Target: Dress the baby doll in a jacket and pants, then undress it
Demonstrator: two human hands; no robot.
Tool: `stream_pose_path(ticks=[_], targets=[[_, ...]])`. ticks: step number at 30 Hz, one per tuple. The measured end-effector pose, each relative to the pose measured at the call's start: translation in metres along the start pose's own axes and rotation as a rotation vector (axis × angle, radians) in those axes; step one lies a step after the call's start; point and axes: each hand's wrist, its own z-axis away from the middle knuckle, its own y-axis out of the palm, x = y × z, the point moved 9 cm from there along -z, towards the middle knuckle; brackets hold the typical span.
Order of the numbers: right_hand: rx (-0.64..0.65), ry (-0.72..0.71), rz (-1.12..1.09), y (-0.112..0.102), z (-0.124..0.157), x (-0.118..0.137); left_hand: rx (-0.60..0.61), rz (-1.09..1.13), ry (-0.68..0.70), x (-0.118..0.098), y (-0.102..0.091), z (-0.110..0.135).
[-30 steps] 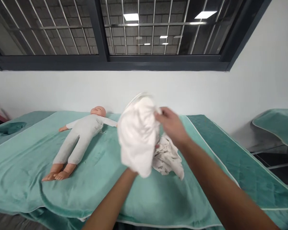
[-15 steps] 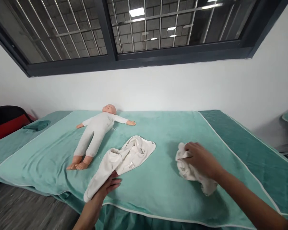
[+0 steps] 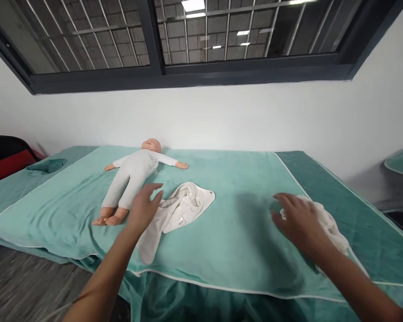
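Observation:
A baby doll (image 3: 130,176) in a pale grey suit lies on its back on the teal towel (image 3: 235,232), head toward the wall. A cream garment (image 3: 179,208) lies crumpled beside the doll's legs. My left hand (image 3: 144,208) hovers over the garment's left part, fingers spread and holding nothing. My right hand (image 3: 297,221) is open, fingers stretched, resting on or just above a patterned white cloth (image 3: 329,226) near the towel's right edge.
The bed stands against a white wall under a barred dark window (image 3: 188,40). A folded teal cloth (image 3: 47,165) lies at far left beside a red and black object (image 3: 5,158). A second teal-covered surface (image 3: 401,163) shows at right. Grey floor lies below.
The cream garment went from held up in both hands to lying on the towel. My left hand let go and lifted over it. My right hand carried the patterned cloth rightward and opened.

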Motion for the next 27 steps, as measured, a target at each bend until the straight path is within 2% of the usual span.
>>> stream_pose_path(ticks=[3,5,7,10,12,15,17,19,22,24,27], targets=[[0.043,-0.107,-0.274,0.021,-0.011,0.073,0.264,-0.123,-0.128,0.022,0.06,-0.027],[0.062,-0.175,-0.457,0.037,-0.018,0.117,0.315,-0.134,-0.138,0.023,0.082,-0.029],[0.089,-0.225,-0.636,0.048,-0.025,0.152,0.325,-0.119,-0.123,0.012,0.089,-0.024],[0.065,-0.243,-0.821,0.048,-0.039,0.183,0.36,0.07,-0.076,-0.028,0.077,-0.009],[0.015,-0.231,-0.909,0.036,-0.051,0.192,0.358,0.298,0.007,-0.068,0.055,-0.004],[0.065,-0.205,-1.027,0.017,-0.067,0.199,0.252,0.614,0.026,-0.112,0.012,-0.008],[0.097,-0.145,-1.064,0.005,-0.076,0.193,0.13,0.803,0.038,-0.13,-0.014,-0.016],[0.066,-0.08,-1.093,-0.007,-0.084,0.18,0.007,0.913,0.082,-0.138,-0.032,-0.025],[0.053,-0.01,-1.166,-0.012,-0.095,0.16,-0.083,0.993,0.085,-0.13,-0.035,-0.033],[0.014,-0.002,-1.187,-0.017,-0.1,0.148,-0.122,0.994,0.008,-0.111,-0.026,-0.033],[-0.089,-0.071,-1.163,-0.04,-0.102,0.137,-0.206,0.86,-0.091,-0.079,-0.017,-0.025]])
